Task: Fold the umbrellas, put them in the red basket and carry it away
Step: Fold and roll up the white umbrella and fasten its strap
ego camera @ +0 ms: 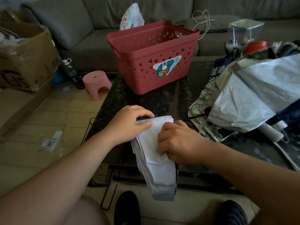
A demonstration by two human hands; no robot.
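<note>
While both hands work it, a white umbrella (155,153) lies at the near table (146,101) edge, its lower end hanging past the edge toward the floor. Fabric is pale, smooth, pleated into flat layered folds, forming a long narrow bundle; a dark strap or rib shows along its right side. Left hand (129,124) holds the far end, thumb on top, fingers curled over the folds. Right hand (177,140) pinches the fabric mid-bundle, fingers curled tight.

Red basket (152,57) stands further back on the table, apart from the hands: rigid plastic, rectangular, triangle cut-outs in the walls, cut-out handles, a teal cartoon sticker on the front. Cannot see anything lying inside.

Right side of table: heap of unfolded umbrellas (243,101), crinkled silvery-white canopy on top, green-patterned and navy fabric beneath, a thin black shaft poking out toward the hands. Table top is dark speckled stone, glossy.

Grey fabric sofa (81,30) behind; pink plastic stool (96,83) and a cardboard box (27,59) at left on tiled floor.
</note>
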